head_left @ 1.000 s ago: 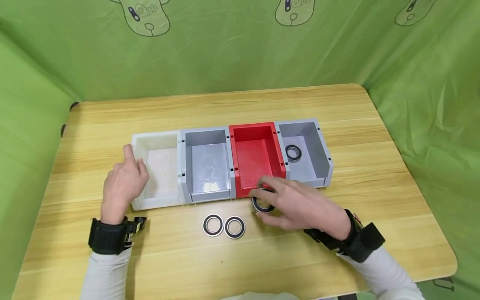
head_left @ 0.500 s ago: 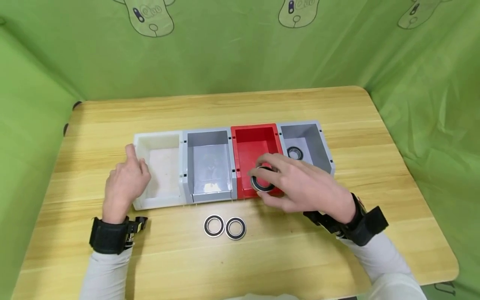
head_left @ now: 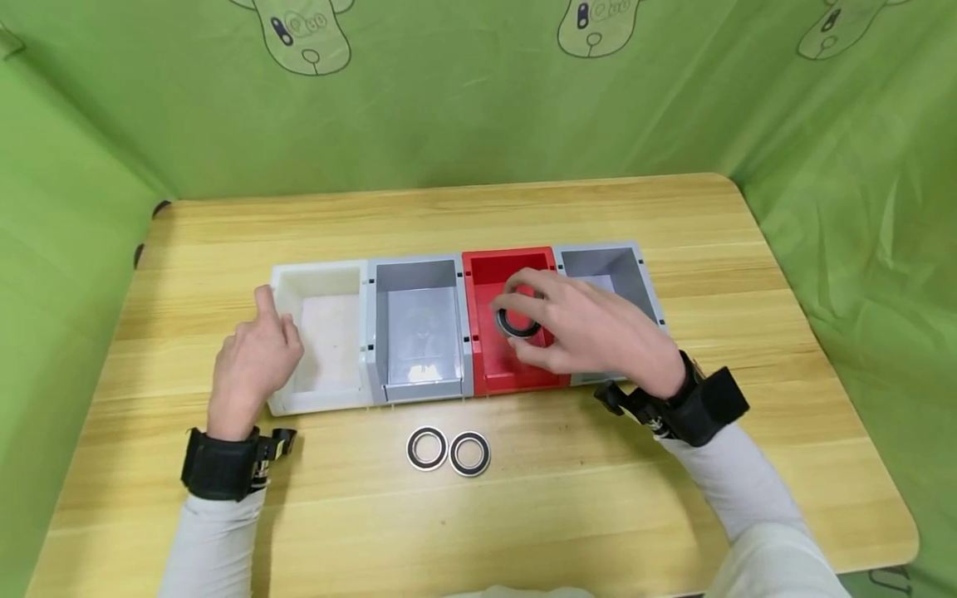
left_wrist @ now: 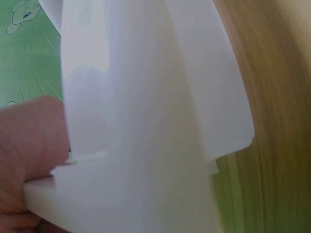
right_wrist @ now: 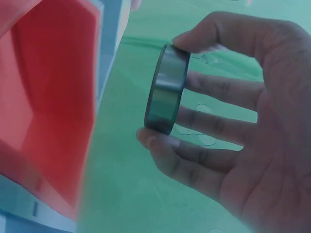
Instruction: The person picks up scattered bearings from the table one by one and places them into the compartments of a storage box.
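Note:
In the head view my right hand (head_left: pixel 579 324) is over the red bin (head_left: pixel 522 384), holding a ball bearing (right_wrist: pixel 167 90) by its outer rim. The right wrist view shows the thumb on one side and fingertips on the other, the bearing's smooth metal side facing the camera. My left hand (head_left: pixel 254 361) grips the left wall of the white bin (head_left: pixel 317 404), index finger pointing forward along it. A close-up of that wall (left_wrist: pixel 141 121) fills much of the left wrist view. Two more bearings, one left (head_left: pixel 427 464) and one right (head_left: pixel 469 470), lie side by side before the bins.
Joined to the white and red bins are a middle grey bin (head_left: pixel 419 332) and a right-end grey bin (head_left: pixel 631 278), partly covered by my right hand. They form one row on the wooden table (head_left: pixel 336 523). Green cloth (head_left: pixel 449 124) hangs at the back and sides.
My right hand has carried the bearing forward from the red bin's front edge to over its inside. It now covers the bearing seen earlier in the right grey bin. The left hand stays put.

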Demonstrator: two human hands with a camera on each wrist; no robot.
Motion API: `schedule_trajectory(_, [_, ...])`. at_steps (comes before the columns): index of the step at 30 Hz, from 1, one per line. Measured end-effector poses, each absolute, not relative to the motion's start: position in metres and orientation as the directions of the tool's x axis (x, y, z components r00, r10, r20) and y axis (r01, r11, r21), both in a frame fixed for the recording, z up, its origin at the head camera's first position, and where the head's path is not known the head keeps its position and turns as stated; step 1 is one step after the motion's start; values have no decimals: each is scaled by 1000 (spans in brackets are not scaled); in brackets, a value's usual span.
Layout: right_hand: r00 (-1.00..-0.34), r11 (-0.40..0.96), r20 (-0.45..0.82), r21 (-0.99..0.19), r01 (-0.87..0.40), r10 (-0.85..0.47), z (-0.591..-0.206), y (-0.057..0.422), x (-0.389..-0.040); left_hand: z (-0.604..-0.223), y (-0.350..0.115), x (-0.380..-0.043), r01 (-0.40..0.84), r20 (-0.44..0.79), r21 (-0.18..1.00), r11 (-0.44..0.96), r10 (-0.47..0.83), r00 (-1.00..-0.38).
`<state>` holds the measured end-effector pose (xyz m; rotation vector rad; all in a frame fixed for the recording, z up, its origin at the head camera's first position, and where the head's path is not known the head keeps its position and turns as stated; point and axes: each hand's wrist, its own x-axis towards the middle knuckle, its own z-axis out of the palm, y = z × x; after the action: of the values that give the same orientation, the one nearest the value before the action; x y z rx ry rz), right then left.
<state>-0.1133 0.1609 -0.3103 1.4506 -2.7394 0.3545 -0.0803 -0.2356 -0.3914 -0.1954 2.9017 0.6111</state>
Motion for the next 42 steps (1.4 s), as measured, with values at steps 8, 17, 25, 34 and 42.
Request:
schedule_trajectory(8, [-617, 598, 21, -224, -770, -787, -326, 158, -132, -393, -234, -83, -164, -208, 383, 909, -88, -974])
schedule_trajectory(17, [-645, 644, -92, -251, -723, -759, -351, 149, -145, -394, -234, -83, -166, -215, 380, 910, -87, -973])
schedule_trajectory(25, [-651, 676, -187, -241, -696, -736, -368, 144, -150, -393, -233, -82, -166, -212, 384, 908, -88, -973])
schedule_trajectory(34, [-659, 697, -227, -233, -678, -717, -383, 138, -154, -393, -233, -82, -180, -221, 381, 907, -100, -970])
schedule_trajectory(42, [-666, 702, -223, -207, -681, -712, -389, 129, -155, -392, -235, -82, -176, -201, 382, 907, -105, -974])
